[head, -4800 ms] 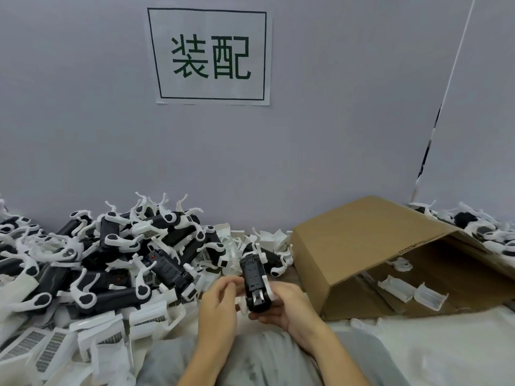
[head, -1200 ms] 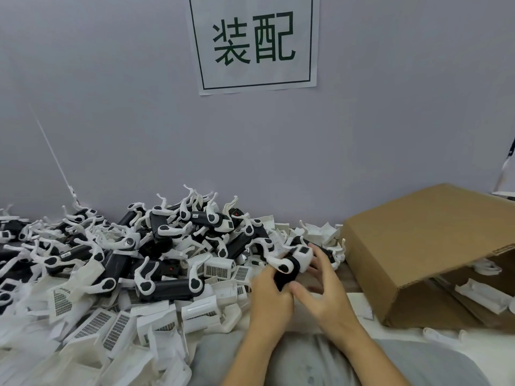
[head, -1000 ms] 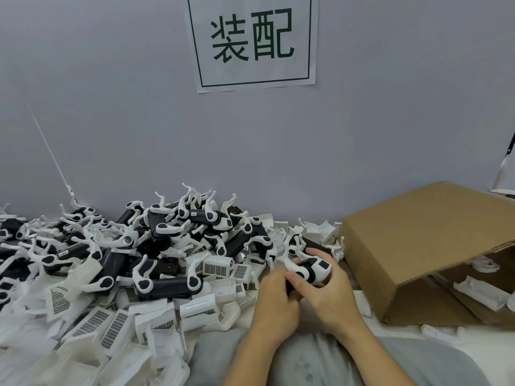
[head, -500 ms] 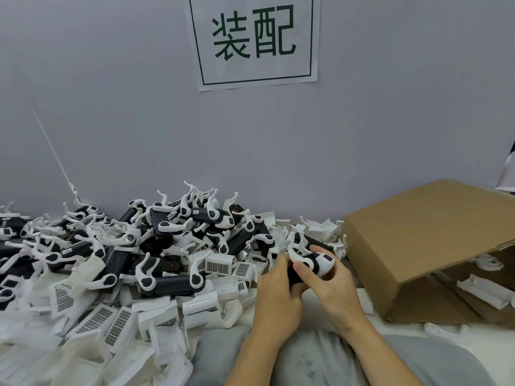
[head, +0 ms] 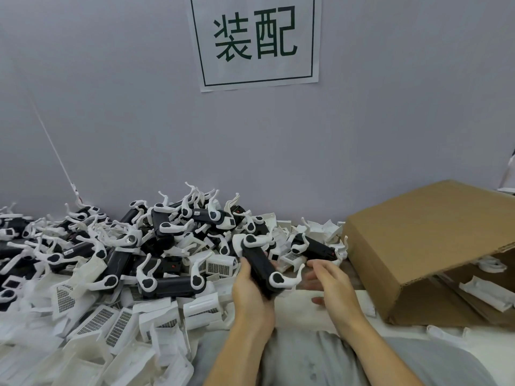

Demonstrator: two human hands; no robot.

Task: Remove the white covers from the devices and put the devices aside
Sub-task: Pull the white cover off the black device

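Your left hand (head: 250, 288) grips a black device (head: 260, 270) by its body; your right hand (head: 327, 280) hangs just right of it, fingers loose, holding nothing. Left of the grip: device pile (head: 125, 246), white covers (head: 117, 324). Right: cardboard box (head: 423, 246).
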